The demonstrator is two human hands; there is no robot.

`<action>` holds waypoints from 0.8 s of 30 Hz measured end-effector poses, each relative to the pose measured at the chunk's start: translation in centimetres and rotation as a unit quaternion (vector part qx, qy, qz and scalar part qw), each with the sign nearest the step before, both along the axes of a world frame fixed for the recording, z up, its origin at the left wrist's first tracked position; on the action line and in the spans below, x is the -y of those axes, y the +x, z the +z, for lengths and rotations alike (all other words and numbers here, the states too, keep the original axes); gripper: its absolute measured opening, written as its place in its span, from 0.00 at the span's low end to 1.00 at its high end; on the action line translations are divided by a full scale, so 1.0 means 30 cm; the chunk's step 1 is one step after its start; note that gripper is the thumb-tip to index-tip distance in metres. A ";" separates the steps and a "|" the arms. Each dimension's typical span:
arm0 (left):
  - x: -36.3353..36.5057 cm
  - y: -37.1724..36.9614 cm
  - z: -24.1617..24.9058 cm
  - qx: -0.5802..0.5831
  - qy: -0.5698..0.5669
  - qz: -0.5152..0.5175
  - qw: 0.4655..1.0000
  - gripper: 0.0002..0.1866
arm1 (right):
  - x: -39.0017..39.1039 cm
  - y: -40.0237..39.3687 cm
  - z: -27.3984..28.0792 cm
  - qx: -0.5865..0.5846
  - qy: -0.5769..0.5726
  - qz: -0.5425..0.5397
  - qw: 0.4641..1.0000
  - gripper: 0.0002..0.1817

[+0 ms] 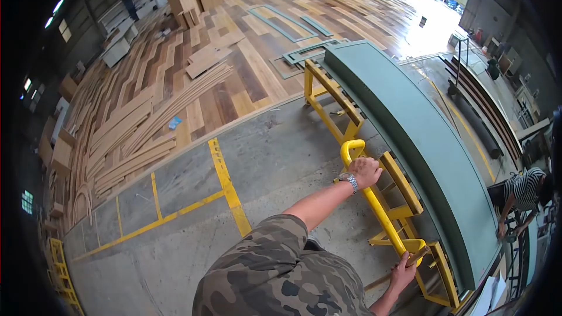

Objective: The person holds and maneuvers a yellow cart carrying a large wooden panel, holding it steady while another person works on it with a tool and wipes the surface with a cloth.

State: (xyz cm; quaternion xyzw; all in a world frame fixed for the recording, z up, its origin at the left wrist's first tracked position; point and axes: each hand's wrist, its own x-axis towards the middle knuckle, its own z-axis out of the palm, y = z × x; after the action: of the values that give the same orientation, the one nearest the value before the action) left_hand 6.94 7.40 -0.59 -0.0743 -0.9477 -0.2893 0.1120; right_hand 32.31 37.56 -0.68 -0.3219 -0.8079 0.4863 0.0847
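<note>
My left hand (pixel 364 172), with a metal watch at the wrist, is closed around a bent yellow tube handle (pixel 379 213) near its upper bend. My right hand (pixel 402 273) is lower down, by the other bend of this handle. Its fingers are closed on what looks like a brown wooden stick (pixel 418 256), which pokes out past the yellow tube; the grip itself is partly hidden. Beside both hands, a long, curved grey-green panel piece (pixel 421 134) rests on yellow metal stands (pixel 331 96).
Another person (pixel 521 193) in a striped top bends over the panel's right side, hands near its edge. Green frames (pixel 284 23) and wood strips (pixel 170 111) lie on the plank floor (pixel 257 76). Dark curved lengths (pixel 477 105) are at right. Yellow lines (pixel 225 181) mark the concrete.
</note>
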 end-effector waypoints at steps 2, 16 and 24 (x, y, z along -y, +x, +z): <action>0.004 -0.001 -0.009 -0.015 -0.002 -0.005 1.000 0.17 | 0.006 0.003 -0.002 -0.017 -0.009 -0.009 1.000 0.23; 0.000 0.000 -0.017 -0.046 0.006 -0.009 0.999 0.16 | 0.016 0.001 0.021 -0.003 -0.010 -0.010 1.000 0.27; 0.001 0.003 -0.009 -0.047 0.013 -0.012 0.999 0.18 | 0.006 0.003 -0.005 -0.011 -0.002 -0.008 1.000 0.28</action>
State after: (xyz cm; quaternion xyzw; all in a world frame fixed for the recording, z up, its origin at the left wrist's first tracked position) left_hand 7.03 7.37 -0.85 -0.0981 -0.9366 -0.2989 0.1541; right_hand 32.40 37.38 -0.82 -0.3235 -0.8032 0.4908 0.0964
